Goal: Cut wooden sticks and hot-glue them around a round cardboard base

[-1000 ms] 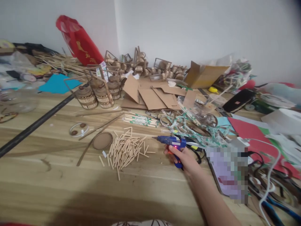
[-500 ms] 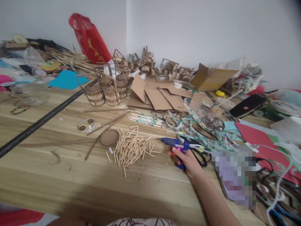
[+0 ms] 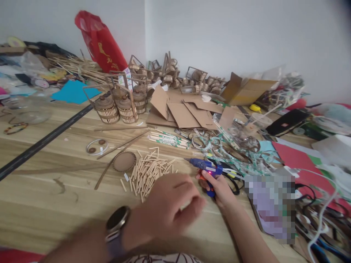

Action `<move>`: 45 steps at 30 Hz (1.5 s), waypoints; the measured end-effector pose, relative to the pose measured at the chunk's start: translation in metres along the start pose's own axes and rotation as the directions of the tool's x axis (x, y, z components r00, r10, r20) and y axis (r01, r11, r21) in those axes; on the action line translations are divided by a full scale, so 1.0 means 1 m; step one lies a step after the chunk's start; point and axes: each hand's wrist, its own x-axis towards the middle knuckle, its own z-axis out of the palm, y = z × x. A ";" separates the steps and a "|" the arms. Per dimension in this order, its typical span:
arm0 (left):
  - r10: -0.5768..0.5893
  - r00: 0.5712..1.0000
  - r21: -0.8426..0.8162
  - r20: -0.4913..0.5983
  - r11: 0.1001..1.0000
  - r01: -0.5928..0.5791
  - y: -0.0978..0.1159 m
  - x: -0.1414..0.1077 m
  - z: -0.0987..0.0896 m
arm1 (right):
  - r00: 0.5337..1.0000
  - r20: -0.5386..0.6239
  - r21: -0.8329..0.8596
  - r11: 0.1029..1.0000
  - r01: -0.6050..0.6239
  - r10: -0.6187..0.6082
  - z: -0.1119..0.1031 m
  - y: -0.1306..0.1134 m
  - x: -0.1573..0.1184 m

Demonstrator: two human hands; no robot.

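My right hand (image 3: 221, 186) is wrapped round the handle of a blue hot glue gun (image 3: 207, 166), its nozzle pointing left and a small red light glowing on its body. Wearing a watch (image 3: 117, 221), my left hand (image 3: 170, 202) is somewhat blurred in front of a heap of short wooden sticks (image 3: 152, 171). Its fingers are curled towards the thumb, and whatever they may hold is hidden. Left of the heap lies a round brown disc with a ridged rim (image 3: 124, 162). A white ring (image 3: 97, 147) with two small brown rounds inside it sits farther left.
Small lidded baskets with tall handles (image 3: 105, 107) stand behind the sticks. Cardboard pieces (image 3: 182, 113), wrapped chopsticks (image 3: 168, 139) and a tangle of plastic wrappers (image 3: 230, 157) lie beyond. A long black strip (image 3: 46, 137) crosses the left side. A white cable (image 3: 322, 212) runs down the right.
My left hand has come into view from the lower left, covering the front right part of the stick heap. The glue gun stays in my right hand, almost unmoved. The view has shifted slightly.
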 end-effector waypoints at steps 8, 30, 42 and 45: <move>-0.067 0.949 0.469 0.308 0.879 -0.091 -0.079 -0.006 0.060 | 1.000 -0.015 0.002 1.000 -0.002 0.002 -0.005 0.004 0.001; 0.020 0.902 0.419 0.432 0.881 -0.220 -0.077 -0.083 -0.006 | 1.000 -0.006 0.071 0.997 0.004 -0.004 -0.005 0.000 0.002; -0.508 0.858 0.675 0.070 0.658 0.335 -0.078 -0.132 -0.002 | 0.999 -0.029 0.146 0.989 -0.011 0.016 0.001 -0.008 -0.002; -0.514 0.852 0.674 0.102 0.666 0.321 -0.079 -0.130 0.002 | 0.998 0.029 0.179 0.981 -0.068 0.064 0.001 -0.014 -0.005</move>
